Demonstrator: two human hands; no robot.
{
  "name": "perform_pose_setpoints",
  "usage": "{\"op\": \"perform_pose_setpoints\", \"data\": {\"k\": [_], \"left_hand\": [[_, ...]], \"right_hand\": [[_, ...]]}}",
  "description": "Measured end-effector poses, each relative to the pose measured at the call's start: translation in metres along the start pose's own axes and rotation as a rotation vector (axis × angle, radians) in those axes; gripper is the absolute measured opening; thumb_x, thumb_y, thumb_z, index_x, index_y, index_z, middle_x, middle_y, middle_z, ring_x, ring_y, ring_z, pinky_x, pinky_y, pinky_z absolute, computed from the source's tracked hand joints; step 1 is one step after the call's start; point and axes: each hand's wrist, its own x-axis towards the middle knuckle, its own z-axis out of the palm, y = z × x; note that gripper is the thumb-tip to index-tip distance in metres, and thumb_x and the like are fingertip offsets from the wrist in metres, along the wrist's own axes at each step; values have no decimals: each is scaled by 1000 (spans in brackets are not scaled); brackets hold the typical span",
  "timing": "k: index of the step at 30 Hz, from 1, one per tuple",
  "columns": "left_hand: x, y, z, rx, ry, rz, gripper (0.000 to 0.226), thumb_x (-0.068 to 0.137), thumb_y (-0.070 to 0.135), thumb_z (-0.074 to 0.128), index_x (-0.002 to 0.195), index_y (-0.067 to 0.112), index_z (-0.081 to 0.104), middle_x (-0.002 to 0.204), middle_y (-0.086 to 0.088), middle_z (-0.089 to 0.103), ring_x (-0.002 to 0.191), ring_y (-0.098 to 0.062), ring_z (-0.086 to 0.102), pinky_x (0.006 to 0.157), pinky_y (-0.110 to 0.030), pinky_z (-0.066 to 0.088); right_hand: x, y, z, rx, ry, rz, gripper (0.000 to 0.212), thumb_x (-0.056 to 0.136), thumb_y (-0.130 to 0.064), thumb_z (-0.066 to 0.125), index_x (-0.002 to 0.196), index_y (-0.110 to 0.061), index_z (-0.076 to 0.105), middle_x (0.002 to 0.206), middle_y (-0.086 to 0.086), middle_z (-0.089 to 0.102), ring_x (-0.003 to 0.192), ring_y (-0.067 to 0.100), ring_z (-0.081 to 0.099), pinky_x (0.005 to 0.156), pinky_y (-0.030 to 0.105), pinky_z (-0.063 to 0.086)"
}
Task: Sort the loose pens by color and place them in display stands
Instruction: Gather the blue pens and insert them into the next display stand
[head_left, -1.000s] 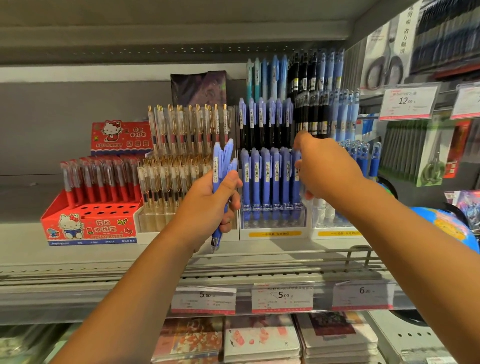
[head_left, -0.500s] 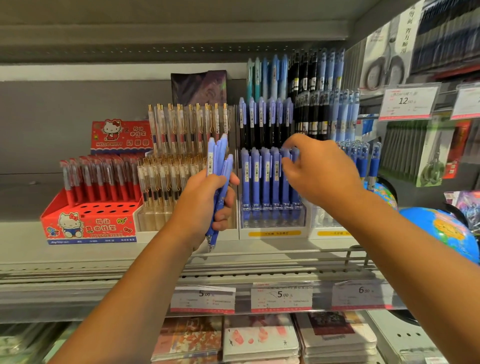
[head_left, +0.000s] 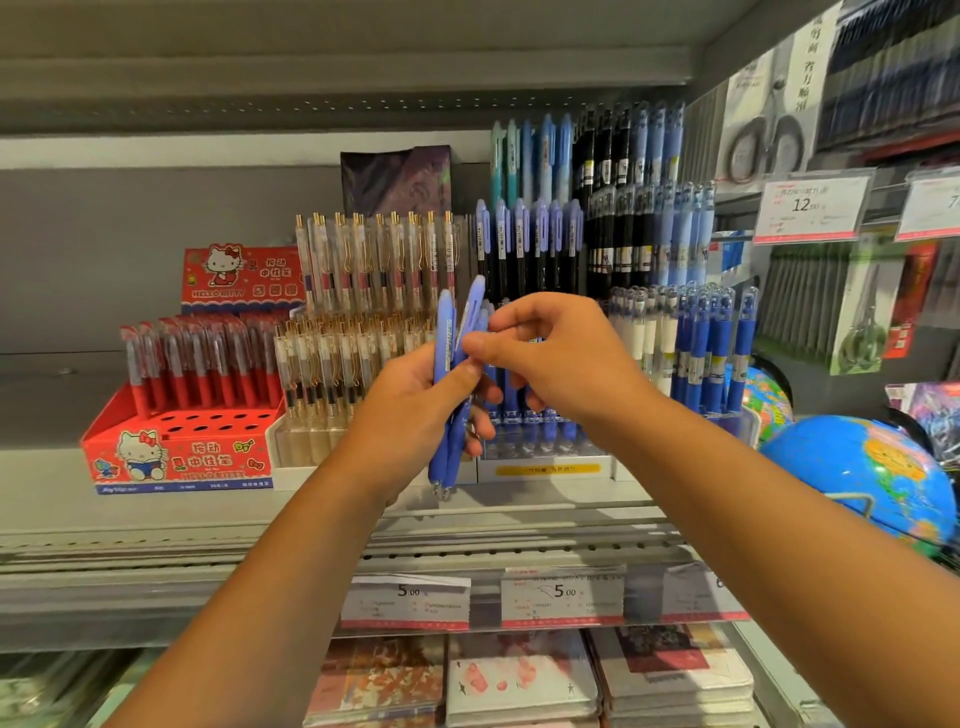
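Pens (head_left: 447, 332): blue bundle upright in left hand (head_left: 410, 415), fingers curled round barrels as feed stock; right hand (head_left: 563, 364) pinches 1 pen near its top, thumb-forefinger, likely to peel it off for blue stand (head_left: 543, 469) just behind.

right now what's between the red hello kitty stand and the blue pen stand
In the head view, a clear stand of gold-clipped pens, partly hidden by the left hand.

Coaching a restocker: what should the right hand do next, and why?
Probably pull one pen free: the right hand pinches the tops of the blue pens gripped by the left hand, and a stand of that color is right behind.
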Motion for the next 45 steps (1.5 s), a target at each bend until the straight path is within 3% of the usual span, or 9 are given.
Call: {"op": "perform_pose_setpoints", "data": {"k": [5, 9, 14, 23, 26, 30, 39, 41, 45], "left_hand": [[0, 1, 3, -25, -6, -40, 20, 98, 23, 51, 112, 25, 64, 86, -9, 71, 67, -26, 67, 60, -35, 59], [1, 2, 4, -35, 44, -67, 21, 102, 20, 45, 114, 15, 62, 88, -9, 73, 76, -29, 71, 63, -34, 60], [3, 3, 2, -79, 154, -45, 21, 103, 20, 43, 103, 13, 62, 90, -9, 72, 83, -28, 72, 68, -40, 62], [3, 5, -1, -85, 269, -49, 21, 104, 21, 43, 100, 12, 62, 71, -6, 65, 66, -23, 68, 56, -41, 61], [3, 3, -1, -17, 286, -33, 21, 104, 20, 44, 99, 13, 64, 66, -2, 62, 46, -16, 52, 41, -28, 47], [4, 1, -2, -40, 246, -67, 23, 104, 21, 45, 97, 18, 66, 61, 1, 52, 40, -10, 30, 39, -21, 24], [4, 1, -4, -110, 200, -90, 27, 101, 19, 42, 93, 18, 67, 59, 0, 45, 39, -11, 27, 40, -21, 18], [5, 0, -4, -98, 209, -93, 27, 101, 21, 41, 95, 18, 67, 58, -1, 47, 39, -12, 27, 41, -23, 18], [5, 0, -4, -86, 212, -85, 24, 102, 24, 40, 101, 20, 64, 58, -2, 52, 38, -12, 28, 39, -21, 21]], "right_hand": [[0, 4, -3, 65, -16, 20, 9, 84, -15, 77, 82, -11, 69, 54, -12, 61, 46, -2, 54, 42, 9, 38], [1, 9, -8, 83, -30, 71, 7, 87, -17, 73, 89, -12, 68, 77, 5, 66, 65, 10, 62, 49, 20, 46], [7, 8, -13, 225, 37, 68, 4, 93, -5, 63, 94, -5, 67, 81, 7, 73, 71, 16, 70, 64, 31, 60], [23, 12, -30, 153, 286, -139, 15, 98, -5, 55, 106, -15, 64, 98, 5, 70, 86, 15, 70, 68, 24, 58], [26, 18, -29, 82, 275, -145, 17, 99, -6, 54, 111, -13, 62, 102, 6, 68, 90, 17, 69, 69, 22, 58], [26, 24, -21, -59, 219, -175, 23, 99, -7, 54, 120, -15, 57, 102, 8, 67, 88, 17, 68, 67, 25, 59], [23, 26, -5, -398, 74, -321, 20, 94, -10, 63, 113, -17, 61, 93, -15, 58, 80, 22, 64, 77, 40, 57], [25, 24, -5, -413, 64, -330, 20, 94, -11, 64, 113, -18, 61, 92, -15, 57, 79, 16, 64, 77, 37, 56], [27, 22, -4, -481, 64, -358, 20, 92, -13, 66, 110, -21, 62, 86, -20, 56, 74, -11, 56, 67, 6, 45]]}}
